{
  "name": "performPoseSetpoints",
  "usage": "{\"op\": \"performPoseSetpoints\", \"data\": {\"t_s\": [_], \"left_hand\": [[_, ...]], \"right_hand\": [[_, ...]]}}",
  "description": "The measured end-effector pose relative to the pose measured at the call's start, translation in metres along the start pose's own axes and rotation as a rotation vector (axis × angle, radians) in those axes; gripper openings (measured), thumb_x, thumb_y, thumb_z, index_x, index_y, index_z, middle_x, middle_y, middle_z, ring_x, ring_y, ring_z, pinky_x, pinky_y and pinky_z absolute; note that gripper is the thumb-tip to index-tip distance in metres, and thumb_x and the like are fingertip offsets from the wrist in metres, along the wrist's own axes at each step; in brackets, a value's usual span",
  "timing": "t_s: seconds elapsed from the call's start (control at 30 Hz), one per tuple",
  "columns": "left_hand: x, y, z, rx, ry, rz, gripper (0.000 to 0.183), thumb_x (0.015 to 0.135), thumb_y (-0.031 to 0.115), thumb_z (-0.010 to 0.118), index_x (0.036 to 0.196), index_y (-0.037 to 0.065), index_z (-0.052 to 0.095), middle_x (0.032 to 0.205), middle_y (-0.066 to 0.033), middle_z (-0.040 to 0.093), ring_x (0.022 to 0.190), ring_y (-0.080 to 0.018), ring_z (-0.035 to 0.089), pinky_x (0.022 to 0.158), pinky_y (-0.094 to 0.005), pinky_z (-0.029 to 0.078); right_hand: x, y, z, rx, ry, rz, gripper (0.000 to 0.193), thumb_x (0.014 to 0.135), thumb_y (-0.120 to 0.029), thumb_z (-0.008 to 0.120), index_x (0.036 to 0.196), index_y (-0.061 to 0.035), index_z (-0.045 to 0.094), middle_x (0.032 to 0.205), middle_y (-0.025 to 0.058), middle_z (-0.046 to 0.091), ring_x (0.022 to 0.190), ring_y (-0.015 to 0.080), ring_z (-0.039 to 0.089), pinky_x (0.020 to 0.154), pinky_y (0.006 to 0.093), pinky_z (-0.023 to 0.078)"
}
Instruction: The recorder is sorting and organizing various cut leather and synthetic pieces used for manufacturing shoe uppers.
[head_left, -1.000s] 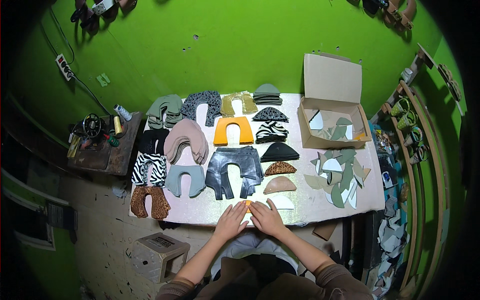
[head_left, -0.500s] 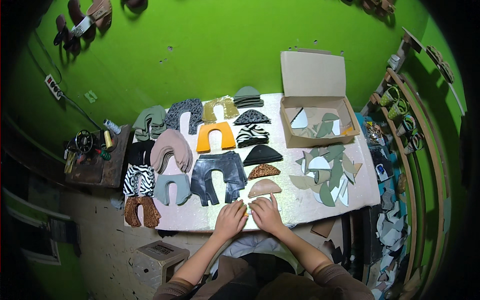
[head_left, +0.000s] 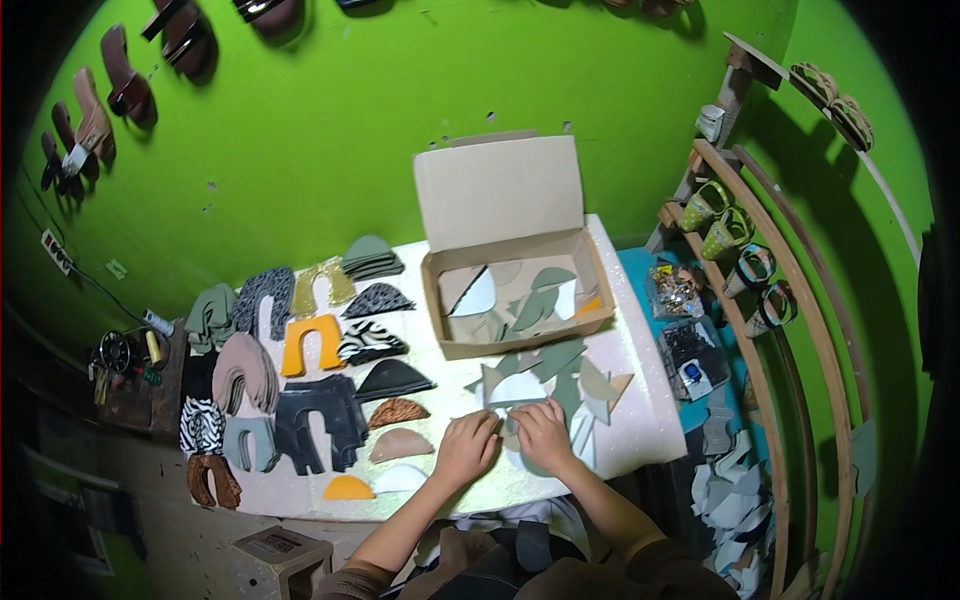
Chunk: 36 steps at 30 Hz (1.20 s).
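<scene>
My left hand (head_left: 468, 447) is at the near left edge of a loose pile of cut pieces, its fingers bent and close together. Beside it my right hand (head_left: 542, 440) reaches over the pile, fingers curled down among grey-green pieces (head_left: 560, 362). What either hand grips is hidden beneath the fingers. Just beyond the fingertips lies a white half-moon piece (head_left: 517, 388). To the left, an orange half-moon piece (head_left: 348, 488) and a white one (head_left: 400, 479) lie side by side near the table's front edge, below a pinkish-beige half-moon piece (head_left: 401, 446).
An open cardboard box (head_left: 520, 346) with scraps stands beyond the pile. Stacked half-moon and arch-shaped pieces, among them black arches (head_left: 322, 408), cover the table's left. A wooden rack (head_left: 745, 310) with sandals stands right; a sewing machine (head_left: 125, 360) is far left.
Both hands have moved right, from the table's front edge to the scrap pile. The orange and white half-moon pieces, mostly hidden under the hands before, now lie uncovered. The view has shifted right.
</scene>
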<state>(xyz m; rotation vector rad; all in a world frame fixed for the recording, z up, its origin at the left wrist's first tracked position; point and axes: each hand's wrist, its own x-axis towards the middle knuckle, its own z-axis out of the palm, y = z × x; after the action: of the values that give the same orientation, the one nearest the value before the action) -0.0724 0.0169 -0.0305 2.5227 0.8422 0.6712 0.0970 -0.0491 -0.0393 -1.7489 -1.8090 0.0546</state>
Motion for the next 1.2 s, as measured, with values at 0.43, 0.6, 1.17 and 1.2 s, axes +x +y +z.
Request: {"op": "performPoseSetpoints", "data": {"t_s": [0.43,0.6,1.17,1.2], "left_hand": [[0.172,0.022,0.011,0.078,0.197,0.085,0.031,0.075,0.008,0.059,0.105,0.006,0.057,0.105,-0.0118,0.057,0.093,-0.0298,0.055,0.079,-0.0389,0.044],[0.208,0.006,0.018,0.086,0.158,0.003,0.025,0.077,0.009,0.058,0.101,0.005,0.058,0.099,-0.0104,0.058,0.089,-0.0287,0.056,0.077,-0.039,0.044],[0.215,0.007,0.024,-0.05,0.12,-0.192,0.018,0.082,0.014,0.057,0.094,0.002,0.061,0.091,-0.0125,0.061,0.082,-0.0302,0.059,0.072,-0.0378,0.047],[0.213,0.008,0.024,-0.168,0.111,-0.284,0.02,0.083,0.015,0.057,0.096,0.001,0.061,0.094,-0.0118,0.062,0.08,-0.0266,0.061,0.07,-0.0351,0.048]], "right_hand": [[0.154,0.135,-0.09,-0.114,0.022,-0.11,0.016,0.078,-0.004,0.051,0.088,-0.0065,0.064,0.086,0.0093,0.062,0.085,0.0272,0.058,0.08,0.038,0.042],[0.203,0.168,-0.068,-0.531,-0.677,-0.048,0.02,0.077,-0.007,0.054,0.089,-0.0096,0.069,0.095,0.0058,0.066,0.094,0.024,0.06,0.084,0.0372,0.038],[0.222,0.172,-0.081,-0.203,-0.786,0.164,0.022,0.072,-0.014,0.062,0.092,-0.005,0.066,0.089,0.0125,0.067,0.084,0.027,0.064,0.079,0.039,0.045],[0.221,0.169,-0.086,-0.009,-0.662,0.2,0.023,0.076,-0.016,0.062,0.095,-0.0033,0.065,0.091,0.0113,0.067,0.084,0.0251,0.064,0.074,0.0352,0.047]]}}
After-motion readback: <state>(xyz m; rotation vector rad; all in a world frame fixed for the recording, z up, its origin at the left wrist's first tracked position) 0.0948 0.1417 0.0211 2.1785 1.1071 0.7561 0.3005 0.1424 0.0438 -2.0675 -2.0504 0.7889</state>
